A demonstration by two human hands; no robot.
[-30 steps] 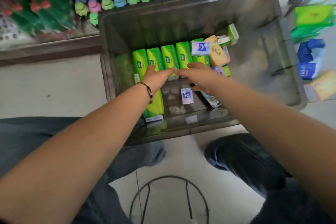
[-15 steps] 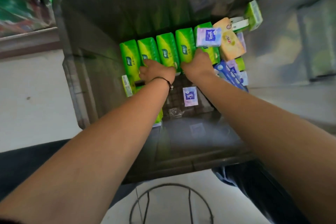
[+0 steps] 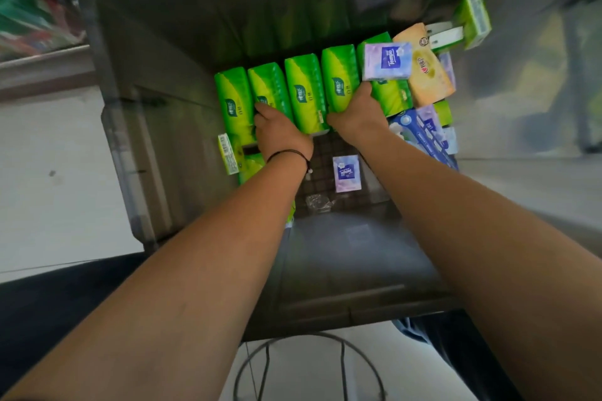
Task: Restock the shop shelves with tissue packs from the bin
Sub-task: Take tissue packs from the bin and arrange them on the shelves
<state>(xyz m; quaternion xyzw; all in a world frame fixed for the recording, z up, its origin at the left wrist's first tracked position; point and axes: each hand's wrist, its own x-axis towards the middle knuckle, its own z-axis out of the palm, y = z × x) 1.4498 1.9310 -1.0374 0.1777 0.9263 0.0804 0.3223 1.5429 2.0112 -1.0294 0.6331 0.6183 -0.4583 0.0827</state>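
Both hands — left hand (image 3: 280, 133), right hand (image 3: 356, 114) — grip green tissue packs (image 3: 306, 91) inside the grey bin (image 3: 136, 127) (pale floor (image 3: 55, 172) below).

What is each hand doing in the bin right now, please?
Left hand: grips the green tissue packs from their left.
Right hand: grips the same packs from their right.

Both hands (image 3: 281, 137) now gripping green packs (image 3: 306, 93).

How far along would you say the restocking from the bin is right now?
Early. Done: nothing visibly shelved. In hand: the left hand and right hand clasp the row of green tissue packs in the grey bin. Left: those, the Tempo pack, the yellow pack and blue packs.
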